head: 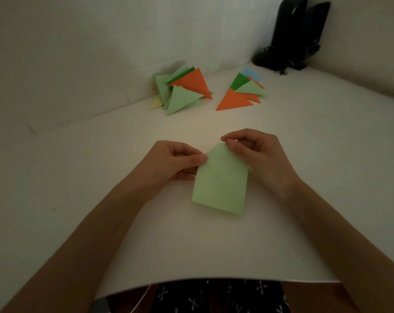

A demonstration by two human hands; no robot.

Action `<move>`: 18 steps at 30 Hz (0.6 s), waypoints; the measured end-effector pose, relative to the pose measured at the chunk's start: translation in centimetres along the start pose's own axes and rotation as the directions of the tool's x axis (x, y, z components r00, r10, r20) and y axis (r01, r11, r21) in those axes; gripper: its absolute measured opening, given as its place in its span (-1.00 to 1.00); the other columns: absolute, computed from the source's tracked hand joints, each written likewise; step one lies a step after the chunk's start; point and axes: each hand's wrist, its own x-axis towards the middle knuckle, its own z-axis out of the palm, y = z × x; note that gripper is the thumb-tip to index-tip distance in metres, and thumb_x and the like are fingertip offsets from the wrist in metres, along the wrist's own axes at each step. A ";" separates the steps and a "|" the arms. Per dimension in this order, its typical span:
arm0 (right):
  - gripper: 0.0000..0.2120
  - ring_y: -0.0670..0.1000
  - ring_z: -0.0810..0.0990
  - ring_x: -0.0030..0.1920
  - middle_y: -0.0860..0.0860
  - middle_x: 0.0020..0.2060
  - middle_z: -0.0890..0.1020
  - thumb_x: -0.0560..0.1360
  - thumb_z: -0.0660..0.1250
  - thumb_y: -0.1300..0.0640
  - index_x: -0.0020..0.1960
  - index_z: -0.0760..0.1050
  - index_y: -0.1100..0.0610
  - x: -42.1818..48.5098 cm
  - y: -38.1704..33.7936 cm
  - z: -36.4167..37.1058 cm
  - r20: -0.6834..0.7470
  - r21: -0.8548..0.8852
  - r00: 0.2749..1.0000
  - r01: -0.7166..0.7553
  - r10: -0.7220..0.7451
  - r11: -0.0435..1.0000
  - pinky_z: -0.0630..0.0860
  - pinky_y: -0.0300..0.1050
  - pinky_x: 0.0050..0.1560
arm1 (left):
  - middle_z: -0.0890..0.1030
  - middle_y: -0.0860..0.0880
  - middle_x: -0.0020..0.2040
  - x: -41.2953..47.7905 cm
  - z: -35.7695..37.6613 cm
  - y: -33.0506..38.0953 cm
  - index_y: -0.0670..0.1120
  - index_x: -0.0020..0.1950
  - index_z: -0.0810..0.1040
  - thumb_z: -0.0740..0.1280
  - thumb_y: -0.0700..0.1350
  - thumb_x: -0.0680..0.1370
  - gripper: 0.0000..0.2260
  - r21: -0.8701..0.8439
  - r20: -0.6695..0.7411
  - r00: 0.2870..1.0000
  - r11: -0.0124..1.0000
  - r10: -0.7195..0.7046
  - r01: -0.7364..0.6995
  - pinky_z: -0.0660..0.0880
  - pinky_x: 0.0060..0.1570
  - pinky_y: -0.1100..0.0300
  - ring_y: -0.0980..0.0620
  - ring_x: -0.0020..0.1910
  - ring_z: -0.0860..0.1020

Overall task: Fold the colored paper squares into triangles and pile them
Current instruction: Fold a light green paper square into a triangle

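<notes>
Pale green paper [220,184] sits dead centre of the frame, held by both hands over the white worktop [304,177]. The left hand [175,163] pinches its left edge between thumb and fingers, and the right hand [257,152] pinches the pointed top corner, so both are clamped on the same sheet. Can't tell if the bottom edge touches the worktop or floats just above it. Higher up the frame are two heaps of folded triangles, well apart from the hands. The left pile [182,91] is mostly light green with an orange one, and the right pile [243,91] is orange, green and a bit of blue. A pair of black speakers [297,35] stands in the upper right corner.
</notes>
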 end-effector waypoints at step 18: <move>-0.94 -0.13 0.56 -0.26 0.00 -0.29 0.62 0.43 0.40 0.30 -0.20 0.61 0.19 -0.5 -0.5 0.4 0.168 -0.075 0.982 -0.074 0.086 0.994 0.47 -0.32 -0.23 | 0.66 -0.05 -0.28 -0.4 0.9 -0.3 -0.17 -0.15 0.60 0.35 -0.25 0.50 -0.95 0.157 0.119 0.981 0.973 0.153 -0.171 0.57 -0.26 0.21 0.05 -0.28 0.61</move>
